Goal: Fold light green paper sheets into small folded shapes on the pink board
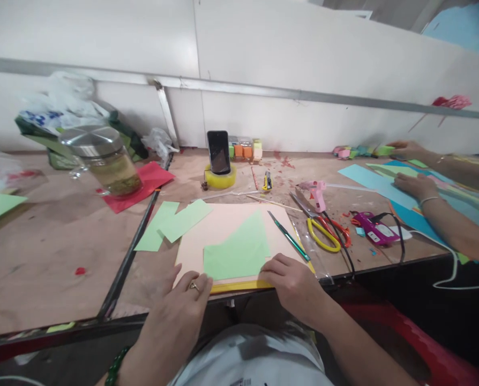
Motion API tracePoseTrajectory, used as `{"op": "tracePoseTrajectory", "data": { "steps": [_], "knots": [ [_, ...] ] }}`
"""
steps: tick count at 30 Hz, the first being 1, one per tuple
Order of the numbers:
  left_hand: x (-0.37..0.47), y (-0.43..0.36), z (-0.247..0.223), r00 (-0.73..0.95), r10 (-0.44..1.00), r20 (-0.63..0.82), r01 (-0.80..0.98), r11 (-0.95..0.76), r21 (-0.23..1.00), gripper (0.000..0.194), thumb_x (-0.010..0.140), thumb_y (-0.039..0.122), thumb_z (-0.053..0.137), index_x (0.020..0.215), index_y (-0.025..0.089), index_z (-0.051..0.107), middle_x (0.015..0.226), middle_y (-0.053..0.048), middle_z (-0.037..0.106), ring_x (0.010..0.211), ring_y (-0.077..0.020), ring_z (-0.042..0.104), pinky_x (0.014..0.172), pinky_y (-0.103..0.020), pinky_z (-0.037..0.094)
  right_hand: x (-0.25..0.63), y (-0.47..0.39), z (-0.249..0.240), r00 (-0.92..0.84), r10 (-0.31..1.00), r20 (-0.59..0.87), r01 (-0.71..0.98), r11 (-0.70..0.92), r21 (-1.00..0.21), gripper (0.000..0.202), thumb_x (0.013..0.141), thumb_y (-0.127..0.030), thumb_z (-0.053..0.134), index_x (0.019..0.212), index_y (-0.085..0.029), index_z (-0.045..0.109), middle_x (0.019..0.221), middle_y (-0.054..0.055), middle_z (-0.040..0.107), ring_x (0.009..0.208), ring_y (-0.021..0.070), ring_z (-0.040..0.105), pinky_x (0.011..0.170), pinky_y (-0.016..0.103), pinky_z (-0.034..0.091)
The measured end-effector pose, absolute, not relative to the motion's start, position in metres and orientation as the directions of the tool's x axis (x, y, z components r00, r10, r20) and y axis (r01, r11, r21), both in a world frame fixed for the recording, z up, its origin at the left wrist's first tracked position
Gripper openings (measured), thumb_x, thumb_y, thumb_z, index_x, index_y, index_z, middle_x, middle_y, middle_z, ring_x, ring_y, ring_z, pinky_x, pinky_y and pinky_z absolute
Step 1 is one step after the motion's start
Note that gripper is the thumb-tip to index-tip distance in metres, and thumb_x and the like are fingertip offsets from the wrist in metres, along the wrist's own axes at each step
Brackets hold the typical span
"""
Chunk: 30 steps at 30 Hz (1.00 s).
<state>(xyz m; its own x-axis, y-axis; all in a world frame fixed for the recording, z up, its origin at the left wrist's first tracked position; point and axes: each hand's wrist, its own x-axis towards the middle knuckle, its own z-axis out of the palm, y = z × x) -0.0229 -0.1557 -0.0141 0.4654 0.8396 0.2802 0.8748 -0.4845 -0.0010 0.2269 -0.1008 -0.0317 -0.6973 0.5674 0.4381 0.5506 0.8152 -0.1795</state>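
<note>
A stack of pale pink paper [191, 262] with a yellow sheet [239, 286] at its front edge lies before me. On top rests a light green paper [235, 254] with a slanted, cut-looking upper edge. My left hand [189, 300], wearing a ring, is closed at the stack's front left edge, fingertips by the yellow strip. My right hand [291, 281] grips the same edge farther right, its fingers curled near the green paper's lower right corner; the thumbs are mostly hidden. A green craft knife [289, 236] lies on the stack's right side. Two green paper strips [185, 221] overlap at its upper left.
Scissors [323, 236], a pink glue gun [316, 194] and a purple device [374, 228] lie rightward. A phone [218, 153] stands in yellow tape [220, 178] behind. A glass jar of tea [111, 166] stands left. A co-worker's hands [416, 186] handle papers at right.
</note>
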Motion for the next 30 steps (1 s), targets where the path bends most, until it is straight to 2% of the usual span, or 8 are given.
{"op": "tracePoseTrajectory", "data": {
  "steps": [3, 6, 9, 12, 24, 30],
  "knots": [
    [-0.019, -0.155, -0.014, 0.471, 0.838, 0.276, 0.876, -0.482, -0.031, 0.034, 0.079, -0.002, 0.044, 0.096, 0.014, 0.069, 0.09, -0.007, 0.071, 0.089, -0.0242, 0.061, 0.098, -0.044, 0.038, 0.211, -0.1, -0.03, -0.729, 0.563, 0.389, 0.569, 0.815, -0.112, 0.027, 0.089, 0.0, 0.043, 0.08, -0.015, 0.064, 0.075, 0.006, 0.063, 0.072, 0.0193, 0.049, 0.065, 0.031, 0.044],
    [-0.012, -0.151, -0.01, 0.487, 0.843, 0.228, 0.87, -0.49, -0.046, 0.028, 0.08, 0.002, 0.048, 0.094, 0.016, 0.068, 0.084, -0.007, 0.068, 0.084, -0.0252, 0.06, 0.093, -0.045, 0.041, 0.192, -0.097, -0.027, -0.826, 0.47, 0.311, 0.471, 0.879, -0.075, 0.017, 0.091, -0.008, 0.048, 0.088, -0.015, 0.063, 0.083, 0.006, 0.063, 0.075, 0.0199, 0.049, 0.068, 0.032, 0.044],
    [-0.01, -0.147, -0.006, 0.534, 0.822, 0.198, 0.841, -0.54, -0.027, 0.03, 0.082, 0.007, 0.051, 0.106, 0.017, 0.065, 0.087, -0.006, 0.067, 0.083, -0.0244, 0.06, 0.089, -0.044, 0.042, 0.181, -0.094, -0.024, -0.879, 0.394, 0.267, 0.393, 0.918, -0.062, 0.019, 0.092, -0.008, 0.045, 0.086, -0.015, 0.062, 0.083, 0.006, 0.062, 0.073, 0.0194, 0.048, 0.067, 0.031, 0.044],
    [-0.014, -0.144, -0.008, 0.549, 0.814, 0.19, 0.83, -0.558, -0.01, 0.03, 0.082, 0.008, 0.053, 0.108, 0.018, 0.065, 0.089, -0.006, 0.068, 0.084, -0.0239, 0.059, 0.09, -0.043, 0.042, 0.183, -0.092, -0.022, -0.887, 0.37, 0.277, 0.365, 0.928, -0.072, 0.024, 0.093, -0.006, 0.041, 0.085, -0.014, 0.062, 0.08, 0.005, 0.062, 0.071, 0.0188, 0.047, 0.065, 0.031, 0.044],
    [-0.031, -0.153, -0.018, 0.534, 0.807, 0.252, 0.835, -0.551, -0.007, 0.035, 0.082, 0.002, 0.046, 0.108, 0.017, 0.065, 0.09, -0.006, 0.069, 0.086, -0.0225, 0.062, 0.097, -0.045, 0.04, 0.232, -0.092, -0.029, -0.849, 0.426, 0.313, 0.415, 0.904, -0.105, 0.032, 0.101, -0.013, 0.033, 0.09, -0.016, 0.063, 0.08, 0.007, 0.062, 0.075, 0.0168, 0.053, 0.068, 0.028, 0.046],
    [-0.027, -0.156, -0.009, 0.459, 0.832, 0.312, 0.883, -0.466, -0.056, 0.028, 0.081, 0.003, 0.046, 0.092, 0.015, 0.069, 0.086, -0.007, 0.07, 0.086, -0.0243, 0.062, 0.094, -0.044, 0.041, 0.241, -0.097, -0.031, -0.788, 0.471, 0.395, 0.465, 0.877, -0.12, 0.036, 0.099, -0.009, 0.03, 0.088, -0.016, 0.063, 0.078, 0.007, 0.062, 0.074, 0.0175, 0.053, 0.066, 0.029, 0.046]
  ]
}}
